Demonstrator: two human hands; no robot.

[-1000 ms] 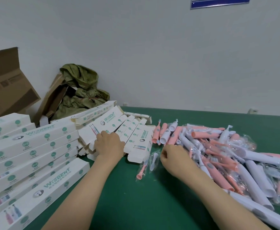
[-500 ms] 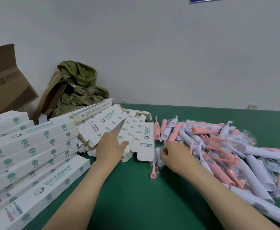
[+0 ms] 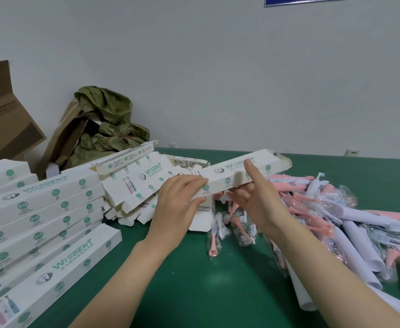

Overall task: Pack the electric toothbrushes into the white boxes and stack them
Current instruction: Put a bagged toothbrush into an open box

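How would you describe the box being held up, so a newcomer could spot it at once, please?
On the green table, look between the pile of flat cartons and the toothbrush heap. The white toothbrush box hangs above that gap, gripped by the left hand and right hand; it alone is off the table.

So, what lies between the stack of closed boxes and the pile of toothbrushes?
Head view: a heap of flat, unfolded boxes and some bagged brush heads.
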